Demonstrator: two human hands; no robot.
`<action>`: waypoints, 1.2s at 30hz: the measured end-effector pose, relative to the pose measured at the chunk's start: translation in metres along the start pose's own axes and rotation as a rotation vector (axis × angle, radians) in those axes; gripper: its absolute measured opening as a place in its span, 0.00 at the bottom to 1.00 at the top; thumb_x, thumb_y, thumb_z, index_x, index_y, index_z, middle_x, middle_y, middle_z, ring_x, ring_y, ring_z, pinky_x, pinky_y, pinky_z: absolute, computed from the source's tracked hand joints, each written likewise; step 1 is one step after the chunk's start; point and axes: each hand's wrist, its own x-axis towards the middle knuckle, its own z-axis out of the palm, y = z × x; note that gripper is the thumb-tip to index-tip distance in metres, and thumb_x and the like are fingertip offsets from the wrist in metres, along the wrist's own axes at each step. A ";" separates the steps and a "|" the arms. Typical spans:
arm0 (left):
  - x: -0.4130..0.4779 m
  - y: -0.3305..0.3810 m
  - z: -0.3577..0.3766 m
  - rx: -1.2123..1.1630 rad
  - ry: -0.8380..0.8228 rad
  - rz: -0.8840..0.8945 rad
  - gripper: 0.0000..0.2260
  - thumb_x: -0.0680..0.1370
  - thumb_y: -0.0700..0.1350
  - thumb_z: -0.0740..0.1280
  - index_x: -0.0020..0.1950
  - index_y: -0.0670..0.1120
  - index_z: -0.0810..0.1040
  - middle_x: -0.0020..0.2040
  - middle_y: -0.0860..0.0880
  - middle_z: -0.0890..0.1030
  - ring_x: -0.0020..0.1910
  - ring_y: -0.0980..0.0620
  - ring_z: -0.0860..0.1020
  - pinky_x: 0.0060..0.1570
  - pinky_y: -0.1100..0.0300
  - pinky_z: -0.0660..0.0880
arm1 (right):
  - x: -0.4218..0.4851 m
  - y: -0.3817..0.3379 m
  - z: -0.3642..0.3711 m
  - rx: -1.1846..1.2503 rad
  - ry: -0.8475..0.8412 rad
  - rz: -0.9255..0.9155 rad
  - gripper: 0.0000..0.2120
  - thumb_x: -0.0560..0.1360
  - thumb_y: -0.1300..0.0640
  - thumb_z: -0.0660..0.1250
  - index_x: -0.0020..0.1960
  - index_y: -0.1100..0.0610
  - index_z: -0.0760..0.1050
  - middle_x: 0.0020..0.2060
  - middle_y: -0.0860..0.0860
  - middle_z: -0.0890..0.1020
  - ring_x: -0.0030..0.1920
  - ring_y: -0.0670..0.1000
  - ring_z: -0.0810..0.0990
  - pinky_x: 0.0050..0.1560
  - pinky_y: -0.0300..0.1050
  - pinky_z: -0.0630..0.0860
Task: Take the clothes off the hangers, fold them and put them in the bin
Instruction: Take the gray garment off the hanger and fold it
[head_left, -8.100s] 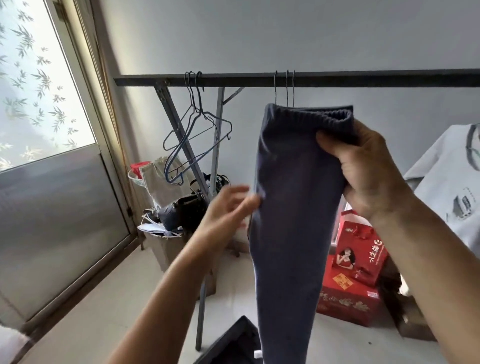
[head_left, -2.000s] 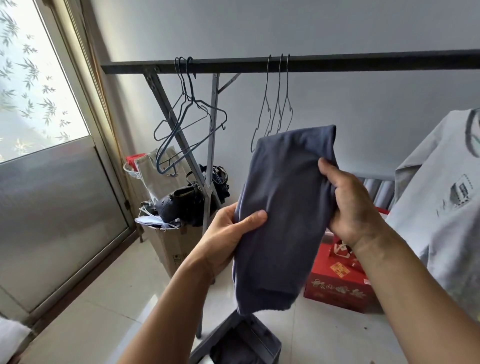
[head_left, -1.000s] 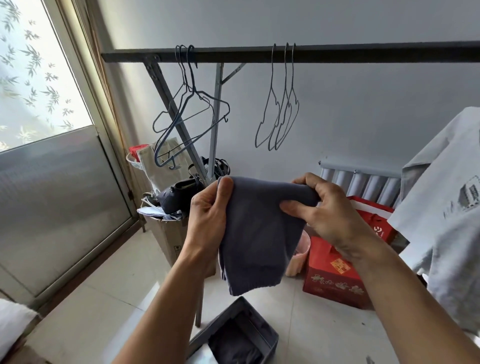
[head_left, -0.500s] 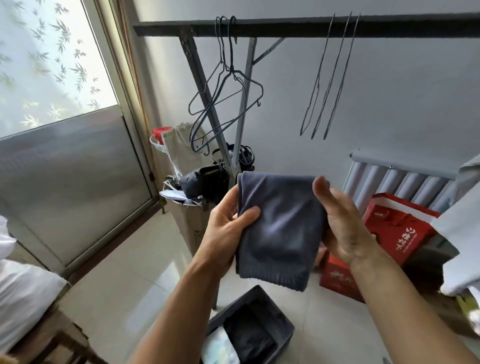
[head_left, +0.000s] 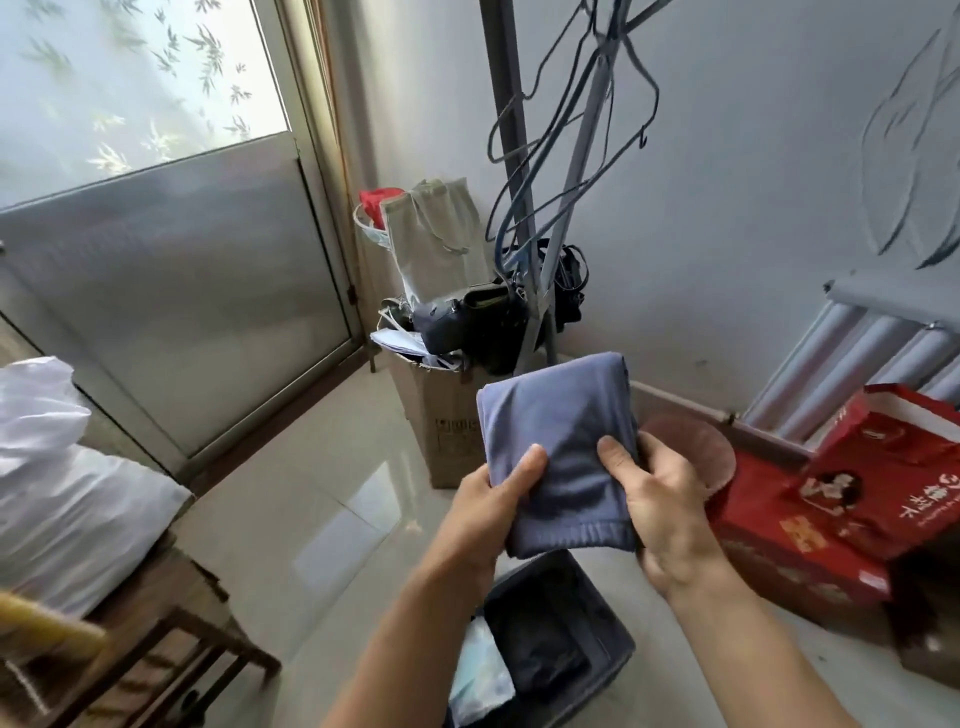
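At the far left a white, soft, puffy bundle (head_left: 52, 467) lies on a brown wooden stool (head_left: 171, 613). Behind them stands a frosted glass door with a leaf pattern (head_left: 156, 249). Further right, against the far wall, a brown cardboard box (head_left: 447, 431) is packed with a beige cloth bag (head_left: 436, 244) and dark bags. Above it several empty blue wire hangers (head_left: 566, 156) hang beside the grey metal rack pole (head_left: 511, 171).

In the near middle the left hand (head_left: 488, 512) grips the left edge of the folded blue-grey knit garment (head_left: 561, 441), with the thumb on top and the fingers underneath. The garment is a thick, flat, almost square packet. Its cloth looks soft, and a ribbed hem runs along the near edge. It is held in the air just above the dark grey plastic bin (head_left: 615, 631) that stands on the pale glossy tiled floor. I think the two-sided hold keeps the layers from opening while the packet goes down. The bin already contains a dark cloth and a pale patterned one (head_left: 480, 675), so the folding of this piece seems finished and only the placing remains.

The right hand (head_left: 670, 512) pinches the right edge in the same way, thumb above. Behind it is a round pink object (head_left: 696, 447); I cannot tell what it is. At the far right are red printed cardboard gift boxes (head_left: 841, 519) and a grey ribbed radiator (head_left: 872, 353).
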 end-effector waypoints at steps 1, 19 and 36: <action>0.009 -0.006 -0.003 -0.022 0.053 0.044 0.19 0.72 0.53 0.71 0.54 0.39 0.80 0.51 0.40 0.85 0.50 0.44 0.84 0.49 0.53 0.81 | 0.008 0.008 0.005 0.034 -0.005 0.037 0.07 0.78 0.61 0.66 0.53 0.63 0.78 0.48 0.60 0.85 0.51 0.63 0.84 0.55 0.62 0.79; 0.130 -0.195 -0.148 -0.193 0.413 -0.090 0.18 0.75 0.37 0.71 0.62 0.39 0.70 0.55 0.38 0.82 0.52 0.42 0.81 0.57 0.48 0.77 | 0.106 0.259 0.048 0.035 -0.215 0.537 0.06 0.75 0.70 0.65 0.51 0.69 0.77 0.38 0.59 0.85 0.35 0.54 0.85 0.37 0.46 0.83; 0.171 -0.529 -0.215 0.046 0.610 -0.587 0.19 0.72 0.25 0.59 0.40 0.46 0.81 0.42 0.51 0.82 0.40 0.54 0.78 0.32 0.74 0.71 | 0.101 0.606 -0.040 -0.525 -0.108 0.863 0.08 0.72 0.73 0.68 0.52 0.70 0.79 0.42 0.60 0.83 0.42 0.57 0.80 0.42 0.46 0.78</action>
